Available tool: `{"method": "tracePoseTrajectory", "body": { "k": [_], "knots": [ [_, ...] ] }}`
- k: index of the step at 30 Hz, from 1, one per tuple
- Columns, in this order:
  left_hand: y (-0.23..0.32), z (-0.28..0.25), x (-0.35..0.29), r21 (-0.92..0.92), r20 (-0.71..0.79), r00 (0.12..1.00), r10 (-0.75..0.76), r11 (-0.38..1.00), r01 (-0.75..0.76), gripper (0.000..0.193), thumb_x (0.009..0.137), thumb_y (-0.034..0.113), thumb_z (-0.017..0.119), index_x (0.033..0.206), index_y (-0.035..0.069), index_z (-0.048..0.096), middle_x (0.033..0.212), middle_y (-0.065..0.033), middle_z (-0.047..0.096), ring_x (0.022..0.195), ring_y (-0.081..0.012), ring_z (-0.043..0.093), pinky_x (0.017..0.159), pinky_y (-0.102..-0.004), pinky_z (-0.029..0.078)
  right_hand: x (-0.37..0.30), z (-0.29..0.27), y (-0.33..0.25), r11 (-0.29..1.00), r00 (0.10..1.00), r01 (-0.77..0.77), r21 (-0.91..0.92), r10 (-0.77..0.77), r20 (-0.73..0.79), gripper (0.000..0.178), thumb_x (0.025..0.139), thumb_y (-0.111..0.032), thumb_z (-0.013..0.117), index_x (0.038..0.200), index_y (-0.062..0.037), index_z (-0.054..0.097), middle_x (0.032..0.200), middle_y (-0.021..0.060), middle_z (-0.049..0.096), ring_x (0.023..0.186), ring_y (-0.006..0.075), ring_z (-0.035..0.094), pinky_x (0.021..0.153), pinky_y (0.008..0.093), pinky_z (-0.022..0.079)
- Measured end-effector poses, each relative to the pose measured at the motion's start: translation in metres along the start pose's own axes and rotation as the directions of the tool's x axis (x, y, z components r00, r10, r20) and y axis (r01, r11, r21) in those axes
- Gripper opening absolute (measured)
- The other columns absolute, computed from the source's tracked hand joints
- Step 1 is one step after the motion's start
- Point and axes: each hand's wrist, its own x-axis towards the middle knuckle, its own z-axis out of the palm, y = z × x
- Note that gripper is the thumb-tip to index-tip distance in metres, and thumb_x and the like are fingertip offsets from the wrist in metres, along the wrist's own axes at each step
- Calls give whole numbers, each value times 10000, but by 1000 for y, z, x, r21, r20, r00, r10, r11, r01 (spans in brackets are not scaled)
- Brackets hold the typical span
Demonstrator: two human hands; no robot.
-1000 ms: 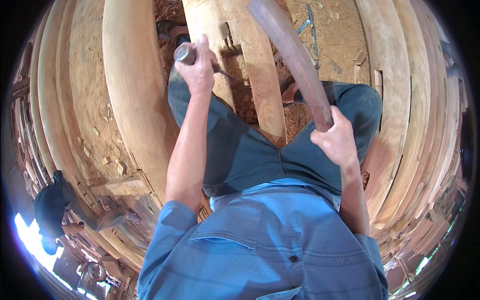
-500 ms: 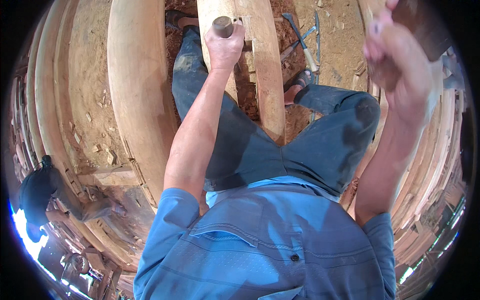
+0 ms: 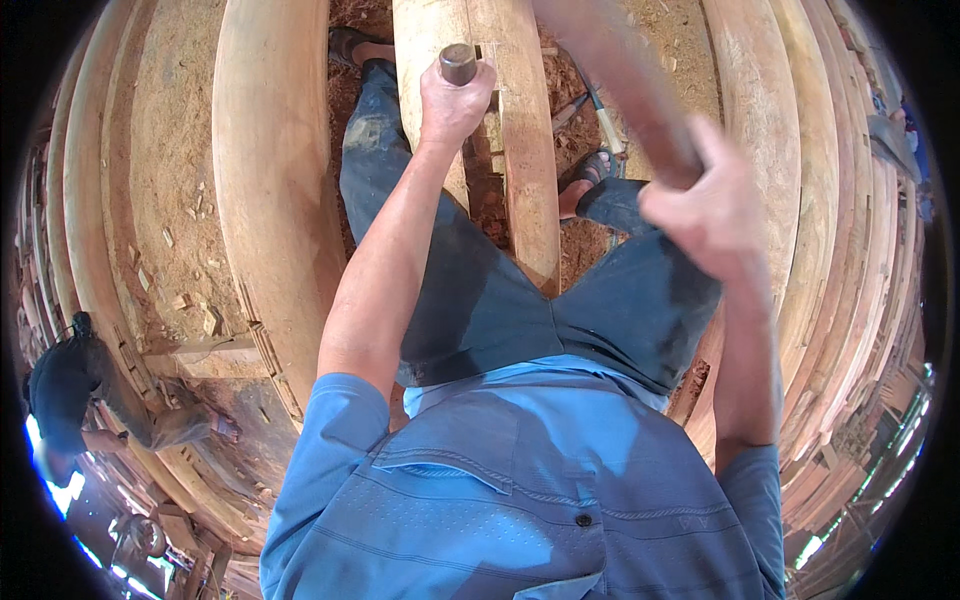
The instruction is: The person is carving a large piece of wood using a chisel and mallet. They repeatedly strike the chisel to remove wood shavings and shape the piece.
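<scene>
I sit astride a pale timber log [image 3: 528,190] with a long slot [image 3: 487,190] cut along its top. My left hand [image 3: 456,105] is closed around the upright handle of a chisel [image 3: 458,64], whose round butt end faces up. The hand hides the chisel's blade, by a small dark notch in the log. My right hand [image 3: 712,205] grips the lower end of a thick wooden mallet [image 3: 630,85], smeared by motion. The mallet slants up and left past the top edge of the picture, right of the chisel and apart from it.
On the ground right of the log lies a tool with a pale handle [image 3: 608,128], partly behind the mallet. A big smooth log [image 3: 270,150] lies to my left, more timbers [image 3: 765,130] to the right. Another person [image 3: 75,385] is at the far left. Wood chips litter the ground.
My right hand has come down and inward from the upper right, swinging the mallet across toward the log. My left hand stays on the chisel. The view has shifted slightly.
</scene>
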Motion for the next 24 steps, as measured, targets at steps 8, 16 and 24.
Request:
{"method": "tracePoseTrajectory", "body": {
  "k": [8,16,24],
  "knots": [
    [-3,6,5,-8,10,1000,9,1000,-9,257,869,111,680,653,55,553,591,36,534,533,-62,493,506,-279,414,69,-53,-21,895,952,212,393,-98,-291,152,826,-215,717,829,-64,702,807,0,647,747,53,604,649,257,467],
    [6,8,-2,-94,21,995,-98,991,100,118,865,79,678,800,37,589,699,35,571,638,-64,519,575,-277,454,15,31,30,974,975,-26,-227,75,209,428,711,-123,719,1083,51,597,955,296,687,918,446,674,809,482,523],
    [-4,-1,-3,-18,15,1000,-12,1000,12,259,867,104,692,664,69,536,616,50,519,571,-52,471,522,-275,399,27,-52,-3,946,978,131,296,-74,-196,243,744,-173,714,941,-42,661,826,46,628,745,95,583,650,271,463]
  ]
}}
